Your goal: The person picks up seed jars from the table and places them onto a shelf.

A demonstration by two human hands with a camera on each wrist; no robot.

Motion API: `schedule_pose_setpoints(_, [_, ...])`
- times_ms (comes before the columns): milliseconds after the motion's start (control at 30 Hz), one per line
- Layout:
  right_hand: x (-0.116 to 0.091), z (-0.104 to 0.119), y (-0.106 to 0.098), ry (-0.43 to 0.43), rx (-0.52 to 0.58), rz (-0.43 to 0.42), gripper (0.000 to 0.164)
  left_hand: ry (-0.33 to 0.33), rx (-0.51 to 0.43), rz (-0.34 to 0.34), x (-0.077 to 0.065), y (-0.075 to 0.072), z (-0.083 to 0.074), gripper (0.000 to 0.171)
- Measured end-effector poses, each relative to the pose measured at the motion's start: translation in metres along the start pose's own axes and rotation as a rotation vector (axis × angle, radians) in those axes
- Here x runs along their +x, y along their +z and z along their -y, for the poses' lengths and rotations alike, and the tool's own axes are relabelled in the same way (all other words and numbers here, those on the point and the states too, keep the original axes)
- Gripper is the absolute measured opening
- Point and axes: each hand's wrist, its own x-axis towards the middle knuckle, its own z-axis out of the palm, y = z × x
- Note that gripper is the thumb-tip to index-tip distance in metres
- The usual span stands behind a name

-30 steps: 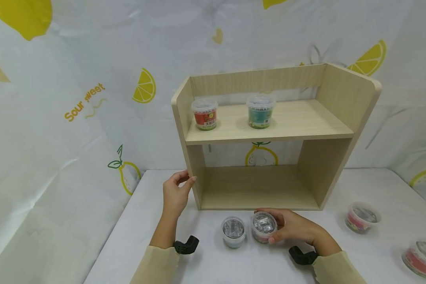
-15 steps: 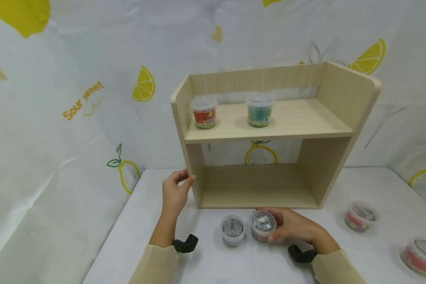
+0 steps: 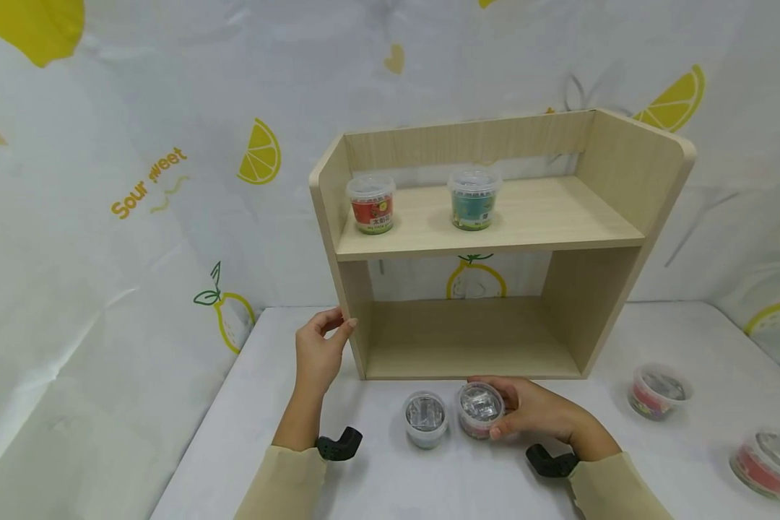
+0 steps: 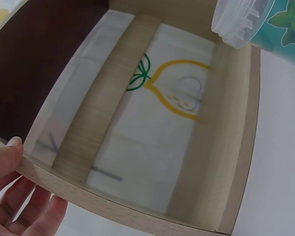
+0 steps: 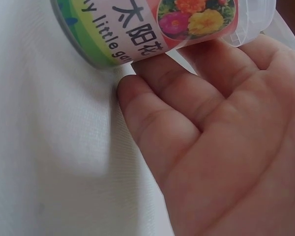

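Observation:
My left hand (image 3: 318, 352) pinches the front edge of the left side panel of a light wooden shelf (image 3: 578, 213). In the left wrist view, the thumb lies on the panel's edge and the fingers (image 4: 46, 211) are on its outer side. On the table before the shelf, my right hand (image 3: 546, 412) grips a clear plastic seed cup (image 3: 479, 404) between thumb and fingers. The right wrist view shows this cup's flower label (image 5: 187, 17) with the words "My little". Just left of it stands a cup with a teal label (image 4: 285, 24), its foil-filled top (image 3: 425, 413) facing up.
On the upper board sit a red-labelled cup (image 3: 372, 212) at the left and a teal-labelled cup (image 3: 473, 209) near the middle. Two more cups with reddish labels, a farther cup (image 3: 659, 393) and a nearer cup (image 3: 767, 466), stand at the table's right.
The whole head view has shifted slightly, so the scene sits a little higher and farther left. Both hands keep their holds, and the cups stay in place.

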Motion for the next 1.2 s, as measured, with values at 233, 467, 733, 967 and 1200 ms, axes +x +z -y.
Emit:
schedule_pose_setpoints(233, [-0.0007, 0.0022, 0.0004, 0.004, -0.014, -0.007, 0.084, -0.004, 0.003, 0.001, 0.0000, 0.0000, -0.0005, 0.029])
schedule_pose_setpoints(467, [-0.0005, 0.0010, 0.0000, 0.008, -0.007, -0.009, 0.084, -0.006, 0.000, 0.002, 0.0000, 0.0001, -0.0007, 0.028])
schedule_pose_setpoints(733, [-0.0003, -0.0013, 0.0000, 0.007, 0.007, -0.009, 0.084, 0.012, -0.004, 0.003, 0.0002, -0.0003, -0.0002, 0.027])
schedule_pose_setpoints(967, [-0.0003, 0.0004, 0.0002, 0.011, 0.018, -0.007, 0.084, 0.007, -0.002, 0.002, 0.0006, -0.0004, -0.0001, 0.028])
schedule_pose_setpoints(1200, [-0.0010, 0.0020, 0.0005, 0.019, 0.019, -0.010, 0.084, -0.004, -0.001, 0.004, -0.0004, -0.0005, -0.0014, 0.028])
